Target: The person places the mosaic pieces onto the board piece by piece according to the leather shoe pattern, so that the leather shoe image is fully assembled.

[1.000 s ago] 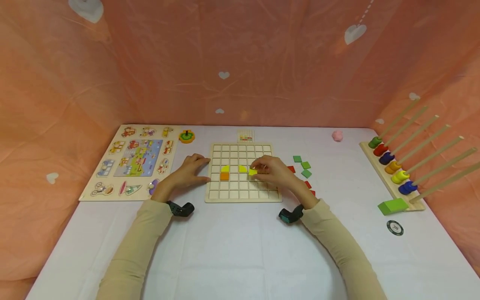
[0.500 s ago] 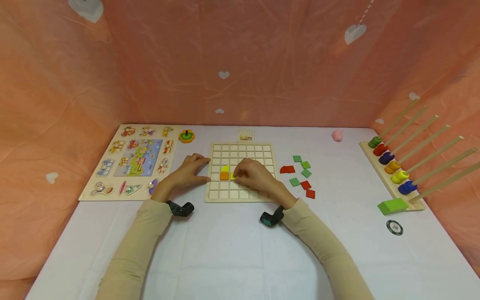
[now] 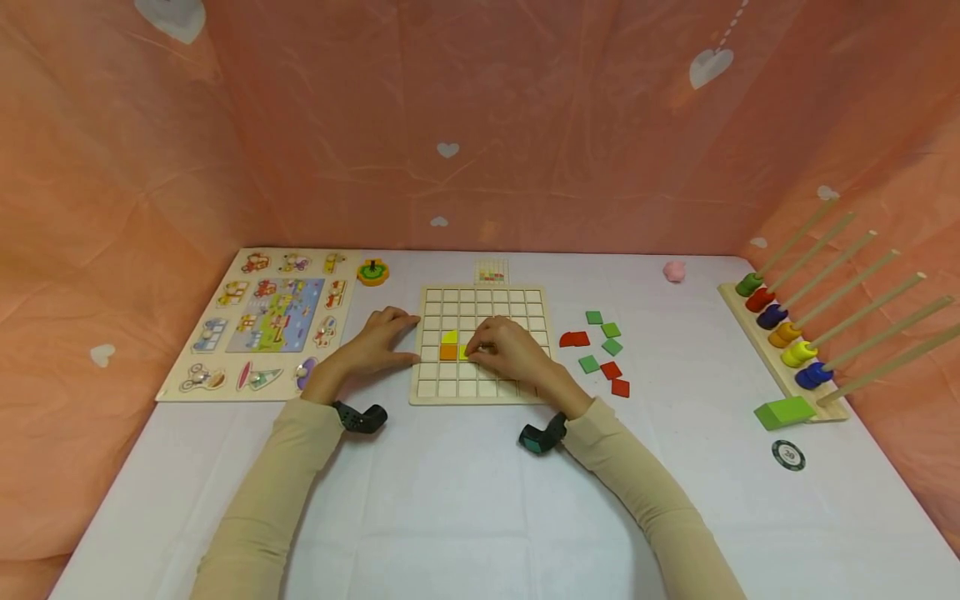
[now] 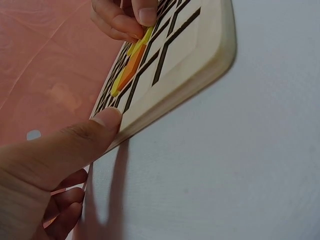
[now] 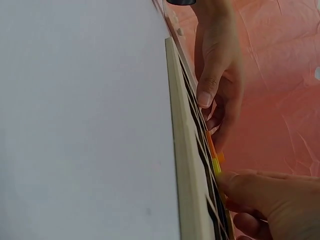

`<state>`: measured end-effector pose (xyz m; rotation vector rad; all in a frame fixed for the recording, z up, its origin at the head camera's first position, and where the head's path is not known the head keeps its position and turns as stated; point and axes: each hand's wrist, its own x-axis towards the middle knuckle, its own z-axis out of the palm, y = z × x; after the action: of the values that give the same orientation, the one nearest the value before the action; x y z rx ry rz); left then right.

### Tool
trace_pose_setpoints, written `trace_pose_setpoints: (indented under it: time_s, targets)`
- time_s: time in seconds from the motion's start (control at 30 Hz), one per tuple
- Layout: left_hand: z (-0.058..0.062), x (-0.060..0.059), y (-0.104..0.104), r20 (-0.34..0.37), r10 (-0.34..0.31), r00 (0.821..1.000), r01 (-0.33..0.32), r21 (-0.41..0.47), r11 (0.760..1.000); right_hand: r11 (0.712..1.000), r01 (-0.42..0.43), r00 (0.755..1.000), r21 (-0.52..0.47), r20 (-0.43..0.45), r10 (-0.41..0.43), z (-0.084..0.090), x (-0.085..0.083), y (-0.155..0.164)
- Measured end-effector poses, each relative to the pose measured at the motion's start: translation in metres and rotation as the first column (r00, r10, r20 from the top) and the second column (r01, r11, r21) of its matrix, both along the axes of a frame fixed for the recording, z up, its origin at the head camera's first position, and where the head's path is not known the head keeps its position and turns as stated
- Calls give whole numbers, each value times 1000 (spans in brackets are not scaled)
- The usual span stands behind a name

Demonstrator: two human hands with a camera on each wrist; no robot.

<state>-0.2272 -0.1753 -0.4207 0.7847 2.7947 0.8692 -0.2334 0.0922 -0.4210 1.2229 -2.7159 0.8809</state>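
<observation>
Right hand pinches yellow tile just right of orange tile on grid board; left hand, fingers relaxed, holds nothing, braces board's left edge.

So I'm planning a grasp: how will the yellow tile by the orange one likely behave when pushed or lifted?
The yellow tile looks thin, flat and rigid, so probably light, sliding rather than rolling. Right hand fingertips pinch its edge, suggesting little to grip. The grid board cells would likely stop it sliding once seated.
</observation>
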Motion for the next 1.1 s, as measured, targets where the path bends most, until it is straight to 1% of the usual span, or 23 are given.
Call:
trace_pose_setpoints:
  time_s: [0.23, 0.37, 0.43, 0.57, 0.67, 0.77, 0.87, 1.0, 1.1]
  targets:
    - [-1, -1, 0, 5, -1, 1000, 1, 4, 1000, 1000, -14, 1000, -4, 16, 14, 5, 1, 3]
    - [0, -2, 0, 21, 7, 1000, -7, 3, 1000, 998, 1, 997, -60, 72, 4, 9, -1, 13]
    - [0, -2, 0, 29, 11, 1000, -11, 1, 1000, 995, 9, 996, -96, 84, -1, 12, -3, 21]
    - [1, -1, 0, 40, 13, 999, -13, 2, 1000, 990, 21, 999, -143, 42, -15, 16, -8, 43]
    - [1, -1, 1, 47, 16, 999, -17, 10, 1000, 986, 50, 999, -159, 9, -49, 18, -9, 63]
    - [1, -1, 0, 43, 16, 999, -16, 12, 1000, 981, 108, 994, -163, 7, -108, 20, -9, 85]
    - [1, -1, 0, 44, 17, 999, -17, 8, 1000, 971, 190, 982, -145, 25, -188, 20, -8, 105]
    - [1, -1, 0, 56, 22, 998, -23, 4, 1000, 944, 314, 948, -100, 86, -306, 21, -6, 130]
    - [1, -1, 0, 51, 20, 998, -20, 0, 1000, 926, 368, 927, -79, 102, -360, 21, -4, 145]
